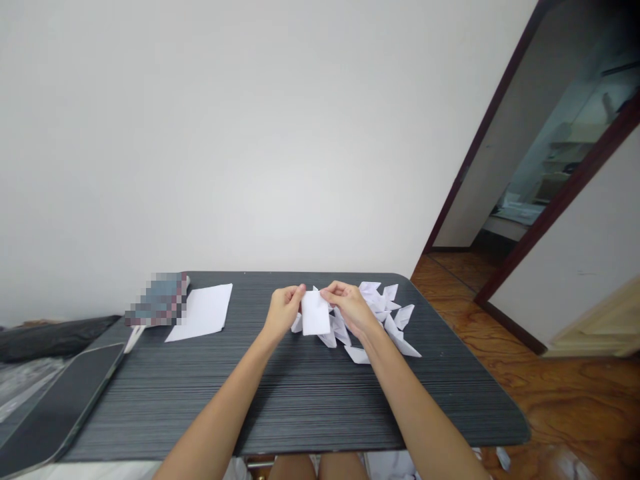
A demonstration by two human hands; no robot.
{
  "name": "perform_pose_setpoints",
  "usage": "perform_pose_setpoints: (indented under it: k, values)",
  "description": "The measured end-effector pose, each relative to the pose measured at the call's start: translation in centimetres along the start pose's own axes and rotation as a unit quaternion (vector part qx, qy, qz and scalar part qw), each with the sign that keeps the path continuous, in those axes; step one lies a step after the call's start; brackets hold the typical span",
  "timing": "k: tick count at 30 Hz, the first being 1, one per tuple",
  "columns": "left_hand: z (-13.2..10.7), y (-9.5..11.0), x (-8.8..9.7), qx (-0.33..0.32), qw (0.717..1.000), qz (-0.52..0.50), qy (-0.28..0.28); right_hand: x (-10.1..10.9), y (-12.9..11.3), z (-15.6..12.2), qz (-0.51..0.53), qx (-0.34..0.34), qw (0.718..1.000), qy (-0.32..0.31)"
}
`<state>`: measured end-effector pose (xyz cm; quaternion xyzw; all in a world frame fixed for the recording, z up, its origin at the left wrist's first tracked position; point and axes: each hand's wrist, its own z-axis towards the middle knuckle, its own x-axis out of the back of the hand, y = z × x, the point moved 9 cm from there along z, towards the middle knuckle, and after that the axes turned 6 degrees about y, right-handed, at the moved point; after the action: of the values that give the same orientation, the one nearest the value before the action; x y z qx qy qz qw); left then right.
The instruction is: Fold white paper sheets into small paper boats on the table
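Note:
Between my two hands, above the table, is a small white paper rectangle (pixel 316 315), held upright and apparently folded. My left hand (pixel 286 310) pinches its upper left corner between thumb and fingers. At the upper right corner, the thumb and fingers of my right hand (pixel 349 305) are closed on the same paper. Behind and to the right lies a loose heap of folded white paper pieces (pixel 400 337) with pointed ends. My right hand and the held paper hide part of that heap.
The dark, striped table (pixel 200 400) has a stack of white paper sheets (pixel 205 311) at its back left. Beside it lies a blurred-out item (pixel 159 300). A dark flat panel with a pale rim (pixel 65 407) is at the left edge. A white wall stands behind; a doorway opens at right.

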<state>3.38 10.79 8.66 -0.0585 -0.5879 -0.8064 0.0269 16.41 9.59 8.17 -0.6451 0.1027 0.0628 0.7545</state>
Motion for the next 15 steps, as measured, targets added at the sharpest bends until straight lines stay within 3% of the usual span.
perform_pose_setpoints:
  k: [2, 7, 11, 15]
  values:
    - [-0.1, -0.3, 0.3, 0.013, 0.999, -0.019, 0.029, 0.0, -0.1, -0.1, 0.017, 0.006, 1.000, 0.022]
    - [-0.8, 0.9, -0.6, -0.008, 1.000, -0.006, 0.001, -0.3, -0.7, -0.6, 0.078, 0.030, 0.994, 0.065]
    - [-1.7, 2.1, 0.2, -0.043, 0.997, 0.027, 0.059, -0.7, -0.8, -0.9, 0.101, 0.037, 0.991, 0.085]
    - [-3.4, 1.2, -1.1, 0.045, 0.997, -0.054, -0.044, -1.0, -0.9, -1.5, 0.085, 0.045, 0.990, 0.107]
